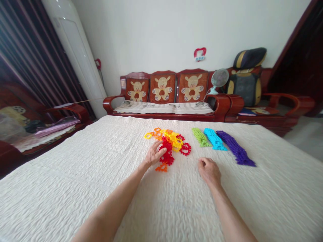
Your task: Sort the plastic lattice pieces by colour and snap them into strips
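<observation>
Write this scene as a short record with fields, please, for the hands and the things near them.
View: head camera, looking forward and down over a bed
Left hand: touching the heap of red, orange and yellow plastic link pieces
Right hand: loosely curled on the white quilted bedcover, holding nothing visible
Nearby: green strip, cyan strip and purple strip, side by side
Rest: red wooden sofa, small fan, tall white air conditioner
</observation>
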A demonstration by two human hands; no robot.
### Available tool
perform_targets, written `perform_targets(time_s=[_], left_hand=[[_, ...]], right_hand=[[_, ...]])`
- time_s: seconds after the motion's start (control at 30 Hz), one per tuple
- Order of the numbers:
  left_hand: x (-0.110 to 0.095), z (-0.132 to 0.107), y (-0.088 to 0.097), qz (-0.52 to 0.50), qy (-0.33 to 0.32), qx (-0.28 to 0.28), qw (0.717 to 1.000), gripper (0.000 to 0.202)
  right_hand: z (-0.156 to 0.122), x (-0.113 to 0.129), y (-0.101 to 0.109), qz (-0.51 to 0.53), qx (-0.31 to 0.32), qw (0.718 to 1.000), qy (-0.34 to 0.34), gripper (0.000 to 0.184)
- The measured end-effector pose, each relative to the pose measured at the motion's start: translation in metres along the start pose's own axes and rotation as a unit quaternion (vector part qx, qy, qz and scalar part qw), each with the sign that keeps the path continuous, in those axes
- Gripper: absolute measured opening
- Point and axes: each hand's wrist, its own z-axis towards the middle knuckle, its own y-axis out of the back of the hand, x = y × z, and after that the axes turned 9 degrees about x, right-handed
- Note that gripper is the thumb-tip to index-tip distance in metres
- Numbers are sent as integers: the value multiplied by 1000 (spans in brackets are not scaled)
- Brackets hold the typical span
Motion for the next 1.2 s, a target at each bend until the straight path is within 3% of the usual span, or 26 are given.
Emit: perform_targets(time_s=[0.13, 0.27, 0.4, 0.6, 0.7, 0.9, 1.2], left_hand=[[0, -27, 0, 139, -57, 155, 976, 82], [0, -27, -5, 221, -81, 202, 951, 91], [7, -5, -12, 249, -99, 179, 947, 90], [25, 29, -25, 230, -122, 75, 963, 81], [30, 38, -29, 215, -96, 24, 972, 77], [40, 49, -37, 213, 18, -52, 976, 75], [45, 76, -52, 167, 6, -93, 981, 61]], right_hand=[[-1, 0, 1, 6, 1, 1000, 3, 26], [0, 0, 0, 7, -1, 1000, 5, 25], [1, -3, -1, 2, 1, 1000, 4, 25], [1, -3, -1, -5, 12, 1000, -4, 25], [0, -1, 0, -6, 10, 1000, -3, 26], [-1, -1, 0, -7, 8, 1000, 0, 24], [-1, -1, -1, 2, 7, 1000, -5, 25]])
